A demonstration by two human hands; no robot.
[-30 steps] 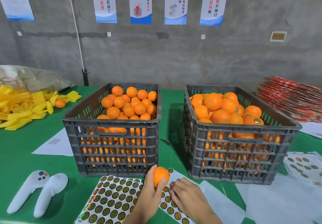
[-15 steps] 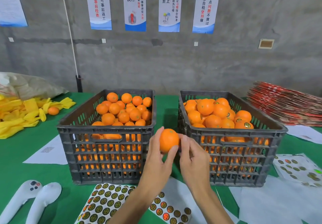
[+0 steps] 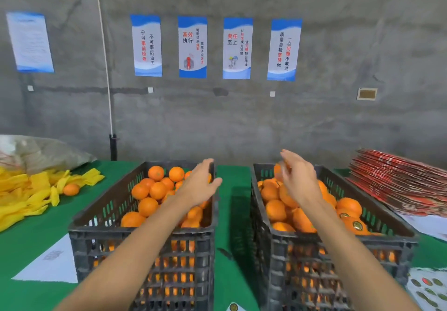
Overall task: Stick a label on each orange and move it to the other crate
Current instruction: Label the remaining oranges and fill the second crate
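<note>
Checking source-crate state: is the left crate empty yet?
No, the left crate holds a heap of oranges reaching near its rim, with the left hand over them.

A fruit-packing workroom: bare concrete wall hung with workplace slogan posters, a green-covered worktop carrying two crates of oranges, and stacked flat red cartons.

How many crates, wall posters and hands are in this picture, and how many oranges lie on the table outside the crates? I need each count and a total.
Crates: 2
Posters: 5
Hands: 2
Loose orange: 1
Total: 10
</note>
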